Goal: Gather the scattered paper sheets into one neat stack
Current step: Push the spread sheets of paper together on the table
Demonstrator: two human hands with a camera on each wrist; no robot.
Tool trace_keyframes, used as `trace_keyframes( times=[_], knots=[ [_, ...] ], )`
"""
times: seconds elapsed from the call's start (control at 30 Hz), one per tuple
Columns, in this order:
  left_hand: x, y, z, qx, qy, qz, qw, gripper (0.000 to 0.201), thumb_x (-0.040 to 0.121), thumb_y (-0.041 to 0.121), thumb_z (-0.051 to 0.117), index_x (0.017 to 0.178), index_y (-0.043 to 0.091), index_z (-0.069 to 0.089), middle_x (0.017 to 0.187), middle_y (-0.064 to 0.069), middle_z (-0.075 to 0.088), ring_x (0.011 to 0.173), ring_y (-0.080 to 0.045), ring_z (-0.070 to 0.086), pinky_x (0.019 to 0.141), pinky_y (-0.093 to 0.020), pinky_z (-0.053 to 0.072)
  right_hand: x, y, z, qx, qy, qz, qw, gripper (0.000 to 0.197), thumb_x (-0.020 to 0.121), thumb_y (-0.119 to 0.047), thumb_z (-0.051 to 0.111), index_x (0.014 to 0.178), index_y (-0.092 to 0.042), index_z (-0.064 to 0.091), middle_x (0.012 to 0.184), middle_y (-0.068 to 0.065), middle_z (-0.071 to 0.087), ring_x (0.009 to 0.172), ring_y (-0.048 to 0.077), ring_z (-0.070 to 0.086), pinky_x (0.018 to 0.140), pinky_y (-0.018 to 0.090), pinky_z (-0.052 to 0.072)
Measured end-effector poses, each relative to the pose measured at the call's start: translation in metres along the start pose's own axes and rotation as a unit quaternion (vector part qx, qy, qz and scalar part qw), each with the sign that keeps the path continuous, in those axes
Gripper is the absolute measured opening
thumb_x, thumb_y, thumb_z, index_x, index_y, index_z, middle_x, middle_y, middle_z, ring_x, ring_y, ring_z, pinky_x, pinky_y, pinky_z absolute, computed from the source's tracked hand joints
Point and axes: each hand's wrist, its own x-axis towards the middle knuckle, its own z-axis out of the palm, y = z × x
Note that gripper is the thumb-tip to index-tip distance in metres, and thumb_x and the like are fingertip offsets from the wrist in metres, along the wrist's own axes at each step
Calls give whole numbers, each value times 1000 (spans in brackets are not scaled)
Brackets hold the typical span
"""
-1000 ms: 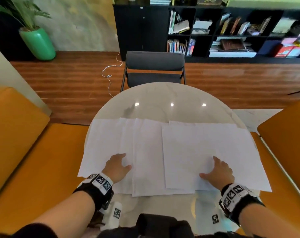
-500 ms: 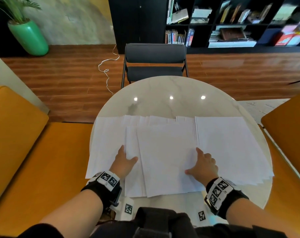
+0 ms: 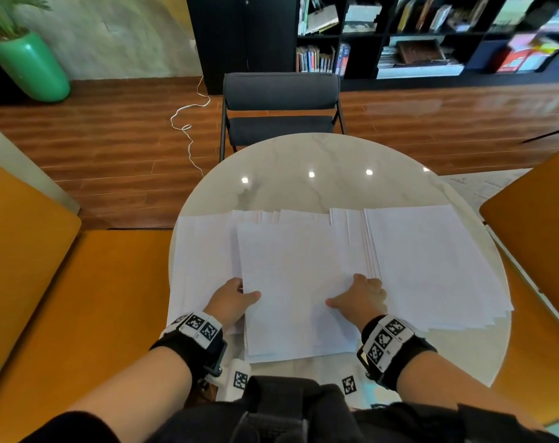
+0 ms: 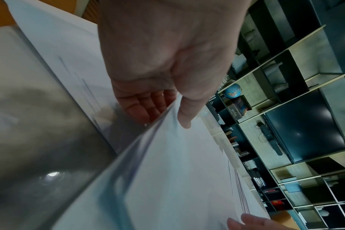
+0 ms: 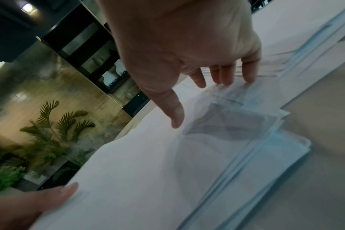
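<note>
White paper sheets lie fanned across the near half of the round marble table. A middle pile overlaps the left sheets and abuts a right pile. My left hand pinches the middle pile's left edge, with the thumb on top and the fingers underneath, as the left wrist view shows for the left hand. My right hand rests on the middle pile's right part. Its fingertips press on the paper where the sheets step, and the thumb is spread.
A dark chair stands at the table's far side. Orange seats flank me at left and right. A white cable trails on the wood floor, a green pot stands far left, and black bookshelves line the back.
The middle pile has slid left, over the left sheets, with my right hand on it. My left hand went from lying flat on the sheets to pinching that pile's left edge.
</note>
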Motion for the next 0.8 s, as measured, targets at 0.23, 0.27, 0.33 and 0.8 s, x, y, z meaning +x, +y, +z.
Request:
trace_keyframes(
  times=[0.23, 0.27, 0.33, 0.8],
  knots=[
    [-6, -1, -2, 17, -70, 5, 997, 45, 93, 22, 56, 135, 18, 42, 116, 0, 60, 104, -20, 58, 78, -26, 49, 14, -11, -3, 186, -77, 41, 979, 87, 76, -20, 78, 145, 0, 28, 144, 18, 42, 131, 34, 45, 102, 37, 40],
    [-6, -1, -2, 24, -75, 3, 997, 46, 93, 23, 56, 136, 19, 41, 114, 1, 59, 102, -19, 58, 72, -24, 48, 13, -13, -2, 185, -87, 38, 978, 85, 76, -20, 78, 144, 0, 30, 143, 18, 44, 131, 34, 46, 102, 37, 40],
    [-6, -1, -4, 36, -79, 3, 996, 47, 93, 25, 55, 136, 20, 39, 116, 0, 60, 102, -19, 59, 73, -26, 51, 11, -17, 2, 162, -96, 37, 981, 84, 74, -26, 78, 142, -2, 36, 141, 17, 45, 127, 35, 48, 103, 39, 43],
    [-7, 11, -27, -39, -11, 101, 994, 52, 88, 28, 64, 135, 19, 45, 132, -1, 59, 115, -20, 58, 103, -38, 46, -2, -2, -1, 414, -196, -80, 885, 37, 88, -4, 60, 125, -8, 53, 117, 14, 68, 105, 33, 65, 98, 51, 49]
  ],
)
